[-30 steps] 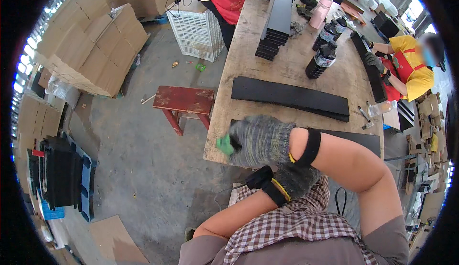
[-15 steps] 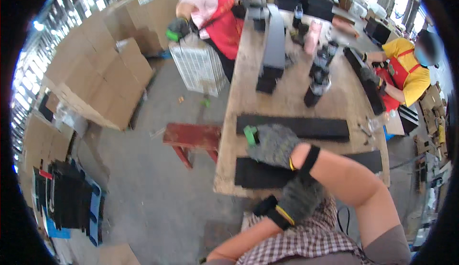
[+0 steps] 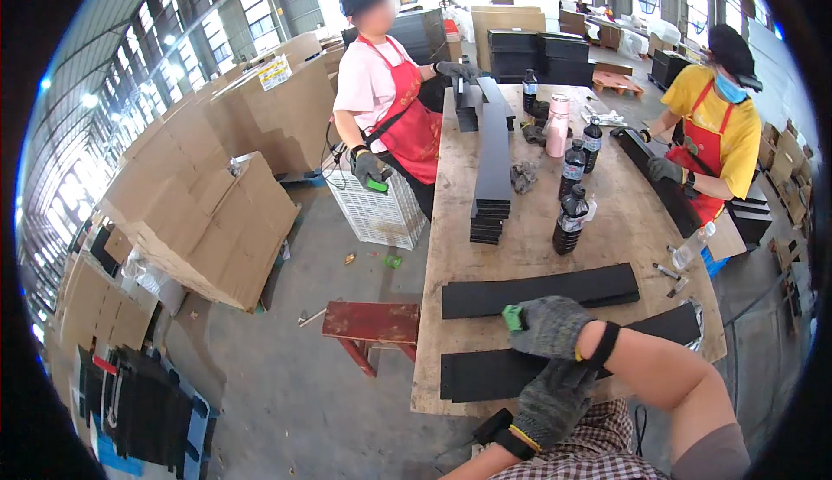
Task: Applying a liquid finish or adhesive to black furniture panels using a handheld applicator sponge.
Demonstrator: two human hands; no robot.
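Gripping a small green tool (image 3: pixel 514 317), the right hand (image 3: pixel 555 326) hovers over the near black strip (image 3: pixel 485 374); left hand (image 3: pixel 555 402) rests on it, grip unclear. Strip looks stiff and light, best lifted by its edges.

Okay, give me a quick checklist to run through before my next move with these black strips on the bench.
1. Right hand grips the small green tool: ok.
2. Left hand on the near black strip: it overlaps the strip, contact cannot tell.
3. Near black strip lies flat along the bench edge: ok.
4. Far black strip lies apart from the near one: ok.
5. Bottles stand upright, clear of both strips: ok.
6. Co-workers' hands away from the strips: ok.
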